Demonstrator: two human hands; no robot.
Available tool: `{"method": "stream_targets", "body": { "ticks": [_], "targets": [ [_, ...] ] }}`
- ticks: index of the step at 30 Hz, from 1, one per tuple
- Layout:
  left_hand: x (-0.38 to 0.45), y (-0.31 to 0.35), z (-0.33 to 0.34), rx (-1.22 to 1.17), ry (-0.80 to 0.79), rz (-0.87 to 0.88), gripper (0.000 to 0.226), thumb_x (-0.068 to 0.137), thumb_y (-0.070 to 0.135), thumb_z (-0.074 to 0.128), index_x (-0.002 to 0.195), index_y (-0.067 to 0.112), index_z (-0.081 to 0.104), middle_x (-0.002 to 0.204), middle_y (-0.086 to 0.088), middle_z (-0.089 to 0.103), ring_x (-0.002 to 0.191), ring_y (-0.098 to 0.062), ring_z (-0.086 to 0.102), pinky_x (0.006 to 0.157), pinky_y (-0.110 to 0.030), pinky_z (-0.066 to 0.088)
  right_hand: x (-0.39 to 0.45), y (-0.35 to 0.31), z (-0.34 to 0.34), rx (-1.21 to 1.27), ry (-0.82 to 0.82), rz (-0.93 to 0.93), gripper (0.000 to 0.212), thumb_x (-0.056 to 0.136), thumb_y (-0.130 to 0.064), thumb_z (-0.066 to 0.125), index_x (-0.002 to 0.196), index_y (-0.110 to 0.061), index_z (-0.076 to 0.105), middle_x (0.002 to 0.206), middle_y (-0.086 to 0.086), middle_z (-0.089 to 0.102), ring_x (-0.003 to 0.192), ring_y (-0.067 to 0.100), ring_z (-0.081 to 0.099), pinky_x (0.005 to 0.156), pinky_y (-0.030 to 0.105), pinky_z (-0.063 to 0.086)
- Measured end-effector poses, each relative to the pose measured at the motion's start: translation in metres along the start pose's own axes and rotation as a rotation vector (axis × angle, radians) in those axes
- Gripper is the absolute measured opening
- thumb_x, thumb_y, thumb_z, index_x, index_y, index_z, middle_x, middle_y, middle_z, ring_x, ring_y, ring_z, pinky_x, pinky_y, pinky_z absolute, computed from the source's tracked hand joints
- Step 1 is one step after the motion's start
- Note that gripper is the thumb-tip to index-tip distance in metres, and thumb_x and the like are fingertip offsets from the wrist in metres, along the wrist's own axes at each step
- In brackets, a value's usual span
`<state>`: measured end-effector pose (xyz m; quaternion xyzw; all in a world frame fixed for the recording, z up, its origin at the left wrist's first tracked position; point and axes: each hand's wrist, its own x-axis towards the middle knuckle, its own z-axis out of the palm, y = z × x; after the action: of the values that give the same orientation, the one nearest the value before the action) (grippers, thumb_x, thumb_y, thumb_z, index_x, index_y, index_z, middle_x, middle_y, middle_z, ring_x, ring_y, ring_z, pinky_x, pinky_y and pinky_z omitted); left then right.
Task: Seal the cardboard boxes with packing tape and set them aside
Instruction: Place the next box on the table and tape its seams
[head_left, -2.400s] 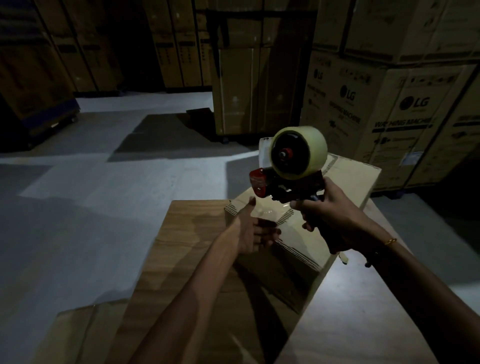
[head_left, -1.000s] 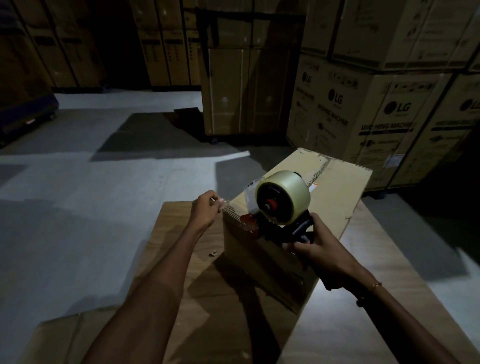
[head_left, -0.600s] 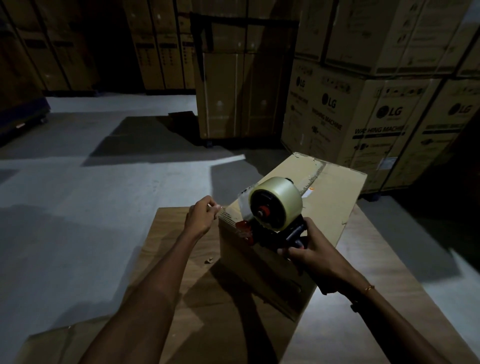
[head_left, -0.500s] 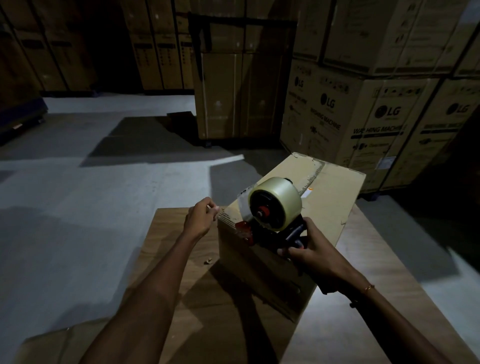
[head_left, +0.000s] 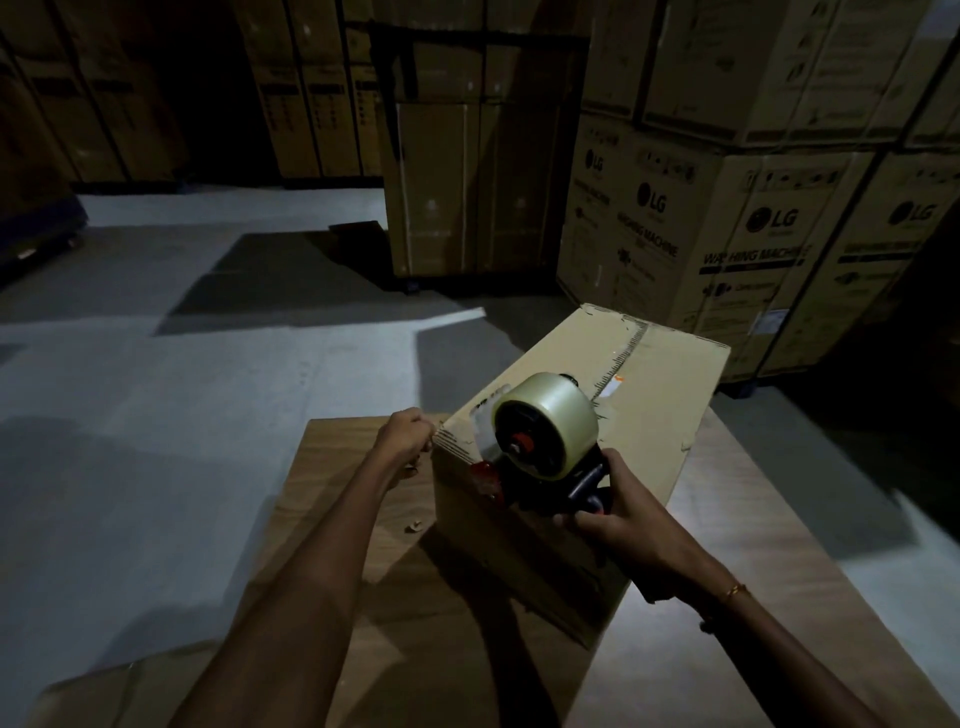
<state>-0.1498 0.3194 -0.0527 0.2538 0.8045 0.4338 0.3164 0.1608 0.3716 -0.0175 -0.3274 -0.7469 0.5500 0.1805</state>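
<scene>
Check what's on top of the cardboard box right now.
On the cardboard box, at its near top edge, sits the tape dispenser, gripped by the right hand. A taped seam runs along the top. The left hand pinches at the box's near-left corner. The dispenser hides the top beneath it.

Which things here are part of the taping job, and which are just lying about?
In the job:
cardboard box
tape dispenser, gripped by right hand
left hand, pinching at the box's near corner
wooden table

Lying about:
stacked LG washing machine cartons
small scrap on the table
flat cardboard at lower left
</scene>
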Motion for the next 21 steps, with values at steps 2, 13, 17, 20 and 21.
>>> {"method": "stream_targets", "body": {
  "ticks": [2,13,17,20,21],
  "targets": [
    [-0.002,0.006,0.002,0.054,-0.015,-0.034,0.015,0.094,0.017,0.045,0.082,0.019,0.054,0.076,-0.007,0.053,0.059,-0.02,0.041,0.057,-0.027,0.033,-0.001,-0.001,0.0,-0.015,-0.01,0.01,0.058,0.085,-0.014,0.08,0.126,-0.032,0.044,0.106,0.0,0.074,0.09,0.011,0.073,0.067,0.036,0.057],
    [0.005,0.003,0.003,0.342,0.015,0.164,0.039,0.102,0.054,0.046,0.083,0.021,0.057,0.082,-0.011,0.064,0.067,-0.03,0.061,0.061,-0.033,0.046,-0.005,-0.005,-0.001,-0.132,-0.004,0.014,0.051,0.091,-0.005,0.066,0.127,-0.027,0.04,0.091,0.005,0.07,0.068,0.008,0.062,0.061,0.03,0.048],
    [-0.009,0.007,0.004,0.605,0.18,0.23,0.04,0.101,0.054,0.046,0.1,0.022,0.072,0.105,-0.011,0.071,0.098,-0.035,0.065,0.074,-0.037,0.047,-0.007,-0.007,0.001,-0.131,-0.001,0.012,0.05,0.091,-0.002,0.065,0.127,-0.025,0.04,0.091,0.001,0.068,0.066,0.001,0.063,0.059,0.025,0.047],
    [-0.018,0.006,0.005,0.65,0.208,0.277,0.042,0.102,0.053,0.045,0.108,0.025,0.075,0.108,-0.009,0.07,0.1,-0.035,0.065,0.072,-0.035,0.043,-0.007,-0.006,0.002,-0.131,0.001,0.007,0.05,0.091,-0.002,0.066,0.126,-0.026,0.04,0.093,0.0,0.068,0.07,0.0,0.065,0.06,0.024,0.048],
    [-0.02,0.003,0.005,0.623,0.184,0.246,0.047,0.101,0.059,0.042,0.109,0.026,0.075,0.107,-0.008,0.07,0.099,-0.034,0.065,0.074,-0.034,0.045,-0.007,-0.006,0.002,-0.132,0.0,0.005,0.05,0.091,-0.001,0.066,0.126,-0.026,0.04,0.092,-0.001,0.068,0.07,0.0,0.065,0.06,0.024,0.048]
  ]
}}
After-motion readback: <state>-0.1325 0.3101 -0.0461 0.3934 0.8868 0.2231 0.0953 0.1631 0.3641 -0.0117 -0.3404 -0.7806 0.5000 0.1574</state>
